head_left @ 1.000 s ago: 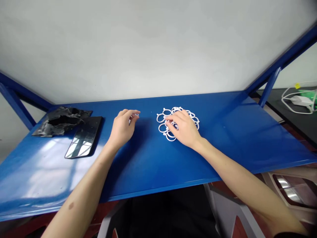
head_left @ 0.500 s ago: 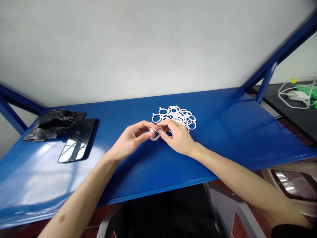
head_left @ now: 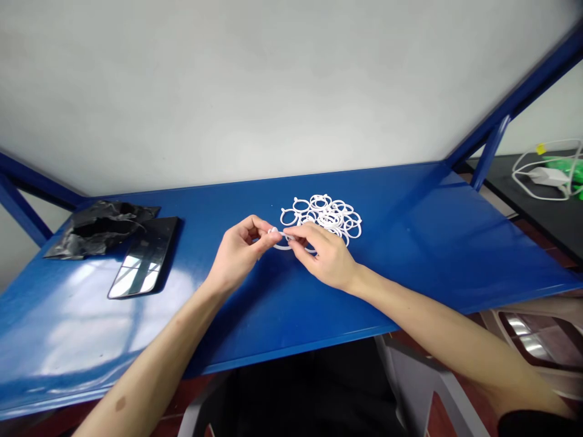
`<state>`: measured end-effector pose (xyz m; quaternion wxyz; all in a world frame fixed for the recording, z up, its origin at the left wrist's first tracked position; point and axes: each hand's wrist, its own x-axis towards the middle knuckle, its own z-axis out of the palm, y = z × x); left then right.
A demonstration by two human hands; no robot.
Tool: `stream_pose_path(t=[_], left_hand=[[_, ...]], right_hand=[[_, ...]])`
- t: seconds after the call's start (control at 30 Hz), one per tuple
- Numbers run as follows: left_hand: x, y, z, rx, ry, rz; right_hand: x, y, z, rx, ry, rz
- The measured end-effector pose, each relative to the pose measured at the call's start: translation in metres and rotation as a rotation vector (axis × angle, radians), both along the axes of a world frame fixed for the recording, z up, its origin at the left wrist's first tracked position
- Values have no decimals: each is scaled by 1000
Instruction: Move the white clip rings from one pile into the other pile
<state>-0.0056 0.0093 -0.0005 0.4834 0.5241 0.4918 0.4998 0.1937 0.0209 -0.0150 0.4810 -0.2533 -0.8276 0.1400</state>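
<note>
A heap of several white plastic rings lies on the blue shelf near its middle. Just in front of the heap, my left hand and my right hand meet over the shelf. Both pinch the same white ring between thumb and fingertips, the left from the left side, the right from the right. The ring is partly hidden by my fingers.
A black phone lies face up on the shelf's left part, beside a crumpled black plastic bag. A grey wall rises behind. At far right a dark table carries a white cable. A grey chair stands below the shelf's front edge.
My right hand lifted a ring off the heap and drew it left and toward me. My left hand came over from the left and joined it on that ring.
</note>
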Motion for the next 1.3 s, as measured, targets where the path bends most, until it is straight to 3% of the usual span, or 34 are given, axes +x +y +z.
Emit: stream_pose_path(t=[0.5, 0.73, 0.83, 1.03, 1.13, 1.3], left_hand=[[7, -6, -4, 144, -16, 63], [7, -4, -4, 204, 46, -12], [2, 3, -3, 231, 202, -37], [-28, 24, -16, 343, 833, 104], [-43, 35, -30, 378, 1018, 113], [-49, 41, -43, 367, 1086, 35]], right_hand=[[4, -4, -2, 28, -27, 33], [6, 1, -1, 31, -105, 40], [12, 12, 8, 19, -148, -43], [43, 42, 20, -161, -89, -436], [53, 52, 18, -217, -139, -486], [52, 54, 11, -268, -345, -451]])
